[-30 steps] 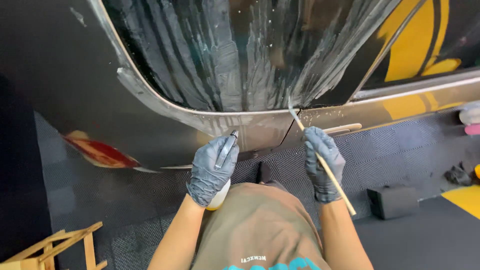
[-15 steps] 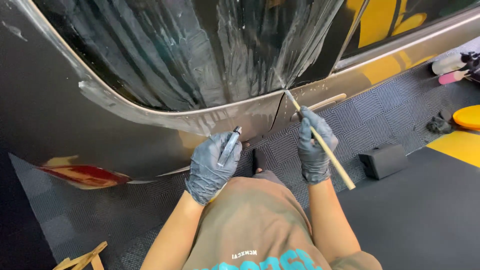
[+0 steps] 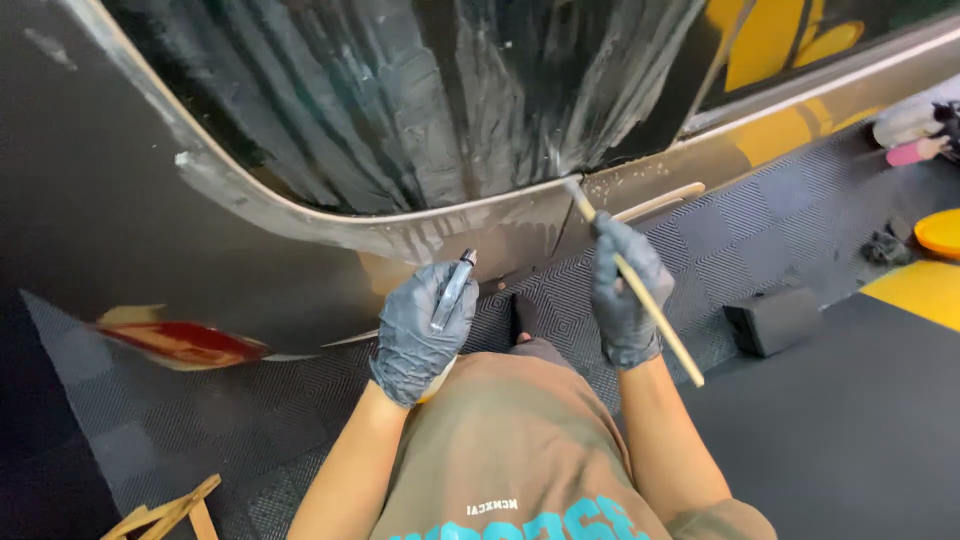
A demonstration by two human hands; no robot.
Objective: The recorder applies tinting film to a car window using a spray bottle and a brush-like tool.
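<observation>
A large dark car body (image 3: 120,200) with a wet, soap-streaked window pane (image 3: 420,100) fills the upper view, with yellow shapes reflected at its upper right. Below lies grey patterned floor matting (image 3: 760,230). Two bare forearms rise from a tan shirt, each hand in a dark grey glove. The left hand (image 3: 420,330), palm toward the panel, has its fingers wrapped around one slim grey metal knife (image 3: 452,290), tip upward just under the window's lower edge. The right hand (image 3: 625,295) grips one long wooden-handled brush (image 3: 640,290), its tip touching the window's lower corner. One black block (image 3: 772,320) sits on the floor, right.
</observation>
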